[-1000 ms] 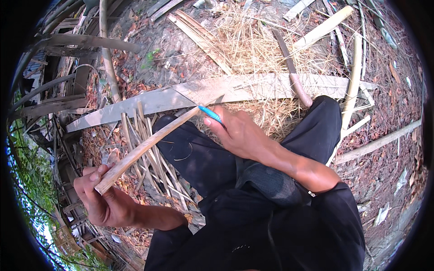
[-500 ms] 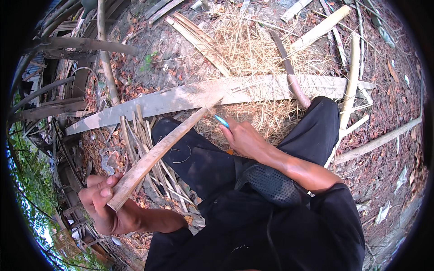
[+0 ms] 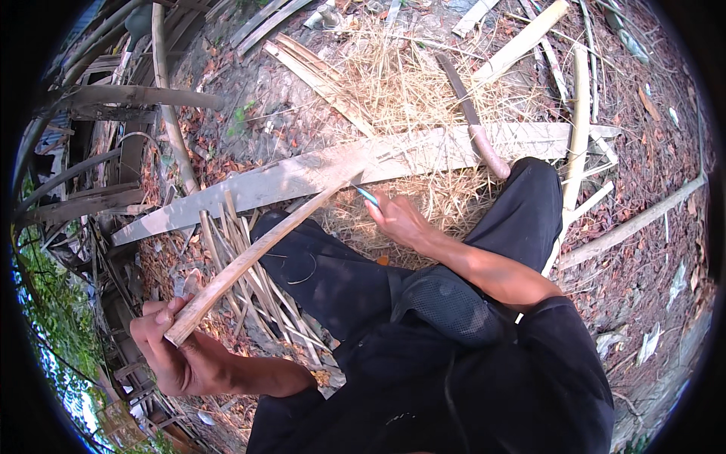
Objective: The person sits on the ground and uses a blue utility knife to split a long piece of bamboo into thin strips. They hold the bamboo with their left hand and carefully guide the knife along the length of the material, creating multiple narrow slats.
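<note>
Now the left hand (image 3: 178,356) grips the bamboo strip's (image 3: 257,253) near end, slanting over the knee; the right hand (image 3: 401,221) pinches a blue-handled tool (image 3: 367,196) at its tip. Next: a steady, controlled stroke, I'd judge.

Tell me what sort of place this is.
Probably an outdoor yard where bamboo is split by hand. The bare ground is strewn with dry leaves, straw and bamboo poles, and a bundle of thin strips lies by the person's leg.
</note>
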